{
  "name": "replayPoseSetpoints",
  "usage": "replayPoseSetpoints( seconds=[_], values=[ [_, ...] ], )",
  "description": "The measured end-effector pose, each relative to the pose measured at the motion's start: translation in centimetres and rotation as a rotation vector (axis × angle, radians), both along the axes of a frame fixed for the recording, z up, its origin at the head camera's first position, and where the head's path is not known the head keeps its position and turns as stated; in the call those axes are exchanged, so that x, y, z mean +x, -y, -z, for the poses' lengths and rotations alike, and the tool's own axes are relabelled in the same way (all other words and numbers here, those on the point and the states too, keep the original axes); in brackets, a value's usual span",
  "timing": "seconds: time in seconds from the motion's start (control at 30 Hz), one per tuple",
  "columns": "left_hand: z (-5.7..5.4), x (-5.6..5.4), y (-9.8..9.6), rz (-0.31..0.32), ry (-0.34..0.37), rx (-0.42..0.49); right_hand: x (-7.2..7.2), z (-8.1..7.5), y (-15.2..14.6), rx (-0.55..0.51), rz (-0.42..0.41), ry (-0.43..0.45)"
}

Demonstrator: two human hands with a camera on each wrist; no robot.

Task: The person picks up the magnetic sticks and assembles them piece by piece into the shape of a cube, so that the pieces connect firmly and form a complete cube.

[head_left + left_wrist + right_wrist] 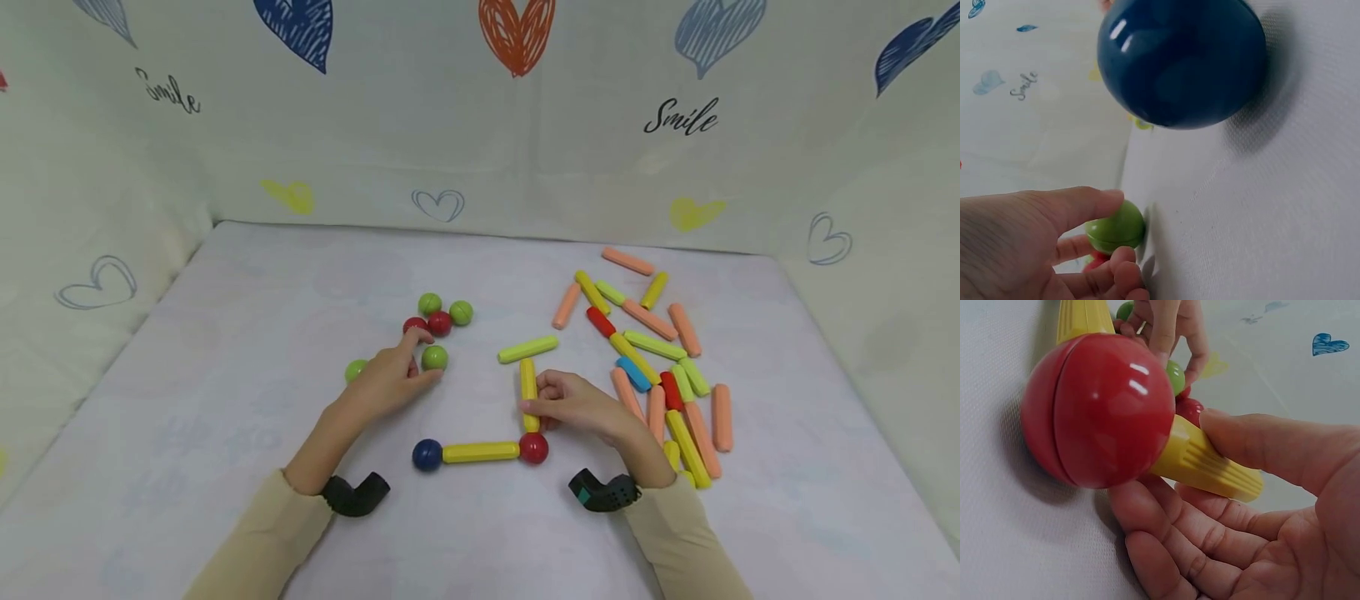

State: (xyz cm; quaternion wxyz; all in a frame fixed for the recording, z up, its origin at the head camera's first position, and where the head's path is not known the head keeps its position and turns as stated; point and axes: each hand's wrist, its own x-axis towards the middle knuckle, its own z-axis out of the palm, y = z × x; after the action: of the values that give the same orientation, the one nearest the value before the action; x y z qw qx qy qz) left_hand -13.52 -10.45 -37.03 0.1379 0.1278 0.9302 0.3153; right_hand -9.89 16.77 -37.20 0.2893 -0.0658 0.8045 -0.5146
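Note:
On the table a blue ball (427,455) joins a yellow stick (480,452), whose other end meets a red ball (533,448). From that red ball a second yellow stick (528,379) points away from the person. My right hand (581,406) pinches this second stick between thumb and fingers (1222,537). Among the loose balls, my left hand (386,379) reaches with its index finger at a red ball (414,326). Its thumb is close to a green ball (434,357); whether it touches is unclear. Another red ball (439,323) lies beside the fingertip.
Two green balls (461,312) sit behind the red ones, and another green ball (356,370) is partly hidden by the left hand. A light green stick (528,349) lies beyond the upright yellow one. Several orange, yellow, green, red and blue sticks (651,321) spread at the right.

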Motion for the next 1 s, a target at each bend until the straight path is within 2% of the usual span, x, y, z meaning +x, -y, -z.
replayPoseSetpoints(
  seconds=[0.23,0.37,0.47,0.6,0.73,0.87,1.0],
  values=[
    [0.3,-0.5,-0.7,0.032,-0.024,-0.035,0.1,0.0,-0.1,0.000,0.004,0.002],
    [0.4,-0.8,-1.4,0.039,0.001,0.019,0.1,0.0,-0.1,0.000,0.004,0.004],
    [0.3,-1.2,-2.1,0.055,0.054,0.115,0.0,0.1,-0.2,0.005,0.006,0.007],
    [0.5,-1.9,-3.4,0.076,0.177,0.264,0.0,0.2,-0.2,0.004,0.002,0.011],
    [0.9,-2.6,-4.7,0.101,0.265,0.353,-0.1,0.3,-0.2,-0.003,0.000,0.013],
    [1.0,-3.1,-5.8,0.143,0.283,0.363,-0.1,0.2,-0.1,0.002,0.000,0.011],
    [1.1,-3.5,-6.6,0.159,0.288,0.337,-0.1,0.3,-0.1,0.003,0.006,0.013]
  ],
)
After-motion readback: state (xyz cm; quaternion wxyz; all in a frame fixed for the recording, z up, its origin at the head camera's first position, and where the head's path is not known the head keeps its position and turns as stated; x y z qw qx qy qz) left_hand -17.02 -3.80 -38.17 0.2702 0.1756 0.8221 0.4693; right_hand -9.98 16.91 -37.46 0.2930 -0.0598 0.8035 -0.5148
